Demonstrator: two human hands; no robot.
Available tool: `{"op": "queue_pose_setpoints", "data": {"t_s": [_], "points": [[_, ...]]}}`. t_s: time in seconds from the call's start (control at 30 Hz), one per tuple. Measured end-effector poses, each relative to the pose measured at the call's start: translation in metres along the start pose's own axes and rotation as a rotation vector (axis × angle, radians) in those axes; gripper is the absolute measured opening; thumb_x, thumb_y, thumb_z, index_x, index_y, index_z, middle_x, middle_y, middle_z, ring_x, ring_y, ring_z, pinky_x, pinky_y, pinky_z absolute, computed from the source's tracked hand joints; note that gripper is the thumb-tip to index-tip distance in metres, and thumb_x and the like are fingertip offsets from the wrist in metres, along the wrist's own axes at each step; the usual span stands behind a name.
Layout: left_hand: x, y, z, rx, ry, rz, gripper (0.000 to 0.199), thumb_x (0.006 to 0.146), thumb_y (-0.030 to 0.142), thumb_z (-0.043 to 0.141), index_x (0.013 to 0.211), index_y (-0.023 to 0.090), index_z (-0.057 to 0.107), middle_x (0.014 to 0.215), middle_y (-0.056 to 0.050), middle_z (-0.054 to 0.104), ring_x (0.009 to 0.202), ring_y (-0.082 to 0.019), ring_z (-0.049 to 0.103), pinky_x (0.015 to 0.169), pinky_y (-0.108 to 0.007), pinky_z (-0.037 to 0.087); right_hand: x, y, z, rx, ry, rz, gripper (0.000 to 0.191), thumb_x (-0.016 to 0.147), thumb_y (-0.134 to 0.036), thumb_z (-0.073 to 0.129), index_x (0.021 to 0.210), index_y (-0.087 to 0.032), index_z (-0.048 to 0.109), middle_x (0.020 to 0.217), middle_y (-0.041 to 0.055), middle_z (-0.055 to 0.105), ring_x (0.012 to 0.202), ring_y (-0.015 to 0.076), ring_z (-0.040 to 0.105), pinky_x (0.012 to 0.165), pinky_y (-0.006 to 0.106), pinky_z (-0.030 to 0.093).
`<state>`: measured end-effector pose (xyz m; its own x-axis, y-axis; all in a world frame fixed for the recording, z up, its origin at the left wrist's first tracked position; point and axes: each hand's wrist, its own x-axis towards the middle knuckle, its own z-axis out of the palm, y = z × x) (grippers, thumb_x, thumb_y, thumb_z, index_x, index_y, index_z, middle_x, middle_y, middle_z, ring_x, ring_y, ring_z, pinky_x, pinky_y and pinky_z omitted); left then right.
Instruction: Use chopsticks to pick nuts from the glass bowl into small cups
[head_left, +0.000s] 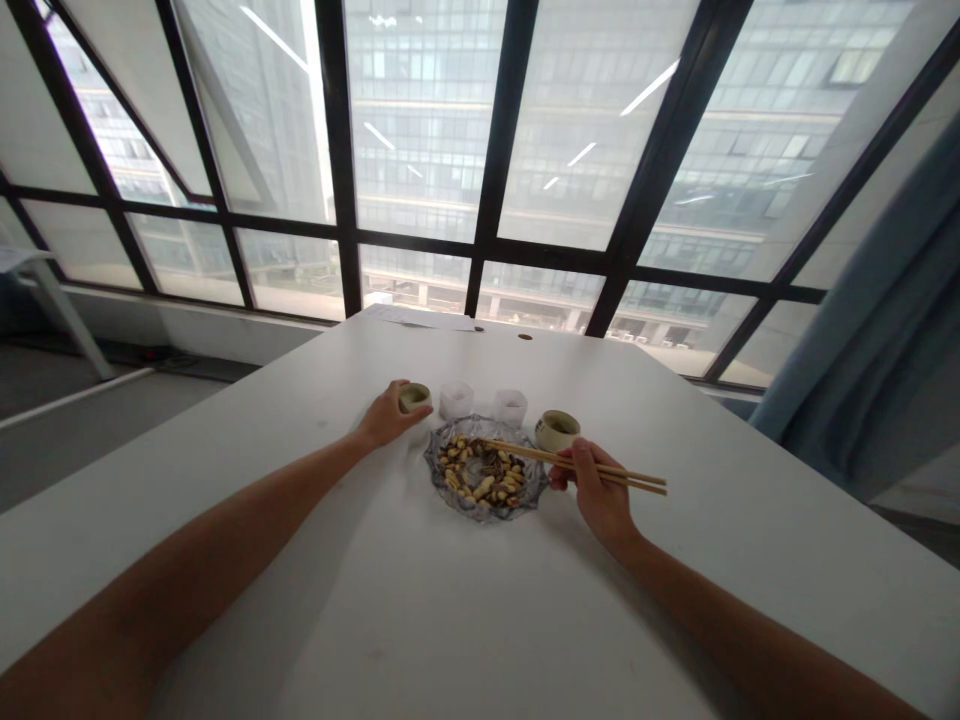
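Over the near side of the white counter (442,610), the right hand (600,500) is closed in a pinch around a pair of chopsticks (536,454), thumb and fingers pressing the two sticks close together. The left hand (390,415) curls round the left green cup (414,398), its thumb along the near side and its fingers bent behind the rim.

The chopsticks lie almost crosswise to the person, long axis running left to right with a slight slant. Their tips point left into the far part of the glass dish (484,516), and their butt ends stick out to the right, a little nearer the person. Whether the tips grip anything is too small to tell.

Slim, straight and tan, the sticks look wooden. The dish is clear, faceted and wavy-edged, holding pale, peanut-like pieces (480,490) mixed with darker ones. Just beyond it stand two frosted white cups (483,404), angular in outline, and the right green cup (557,430), rounded and smooth, near the right hand.
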<state>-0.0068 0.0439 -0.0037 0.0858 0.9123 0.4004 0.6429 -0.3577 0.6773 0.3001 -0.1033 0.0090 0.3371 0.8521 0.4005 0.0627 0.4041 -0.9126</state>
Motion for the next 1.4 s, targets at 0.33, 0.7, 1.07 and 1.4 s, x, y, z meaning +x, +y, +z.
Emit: {"op": "queue_pose_setpoints", "data": {"t_s": [0.33,0.7,1.07,1.4], "points": [[-0.002,-0.003,0.004,0.026,0.045,0.239,0.072,0.069,0.054,0.077,0.125,0.017,0.052,0.117,-0.013,0.067,0.108,-0.030,0.065,0.094,-0.043,0.053,0.012,0.009,-0.004,0.152,0.131,0.117,0.058,0.066,-0.073,0.074,0.071,-0.016,0.064,0.050,0.0036,0.066,0.040,0.0144,0.059,0.039,0.025,0.048],[-0.003,-0.003,0.004,0.106,0.052,0.360,0.069,0.069,0.048,0.079,0.124,0.018,0.052,0.123,-0.014,0.063,0.116,-0.032,0.060,0.102,-0.046,0.049,0.002,-0.002,-0.007,-0.130,0.008,-0.142,0.055,0.085,-0.070,0.058,0.073,-0.017,0.066,0.053,0.0040,0.067,0.043,0.0158,0.062,0.042,0.027,0.050],[-0.002,-0.006,0.006,0.125,0.056,0.376,0.070,0.069,0.048,0.080,0.126,0.017,0.052,0.123,-0.014,0.063,0.116,-0.033,0.060,0.102,-0.048,0.049,0.004,-0.036,-0.013,-0.744,-0.533,-0.795,0.030,0.099,-0.037,0.055,0.079,-0.020,0.070,0.068,0.0041,0.070,0.057,0.0133,0.063,0.055,0.023,0.047],[-0.003,-0.005,0.005,0.122,0.052,0.388,0.066,0.072,0.047,0.077,0.126,0.019,0.051,0.124,-0.014,0.062,0.117,-0.032,0.060,0.102,-0.048,0.049,0.005,-0.028,-0.008,-0.678,-0.503,-0.708,0.026,0.098,-0.040,0.057,0.085,-0.021,0.069,0.075,0.0050,0.070,0.062,0.0152,0.065,0.057,0.024,0.049]]}}
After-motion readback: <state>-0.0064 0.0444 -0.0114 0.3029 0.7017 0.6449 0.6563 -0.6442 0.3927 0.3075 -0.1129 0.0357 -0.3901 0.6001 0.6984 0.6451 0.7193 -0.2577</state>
